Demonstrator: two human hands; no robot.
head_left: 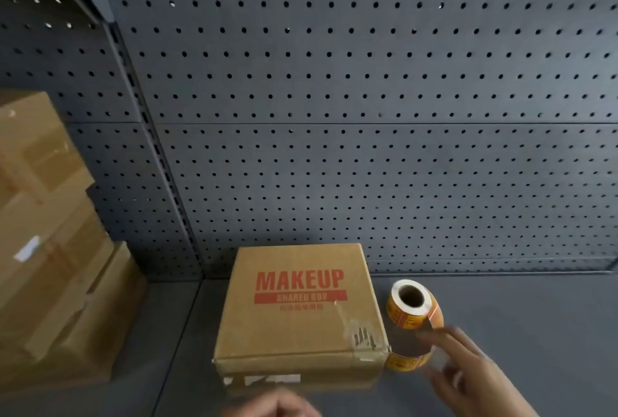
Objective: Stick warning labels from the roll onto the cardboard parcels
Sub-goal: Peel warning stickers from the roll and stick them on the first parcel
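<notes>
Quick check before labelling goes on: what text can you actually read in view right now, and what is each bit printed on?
"MAKEUP": large red print on top of the cardboard box.
"SHARED BOX": pale letters in the red bar beneath, blurred, so a likely reading only.
Small red line under the bar: too small to read.
Label roll: orange labels with red print, too blurred to read.
White sticker remnants on the box front: no readable text.

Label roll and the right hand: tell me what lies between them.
Only the loose strip unwound from the roll toward the right hand; head view.
</notes>
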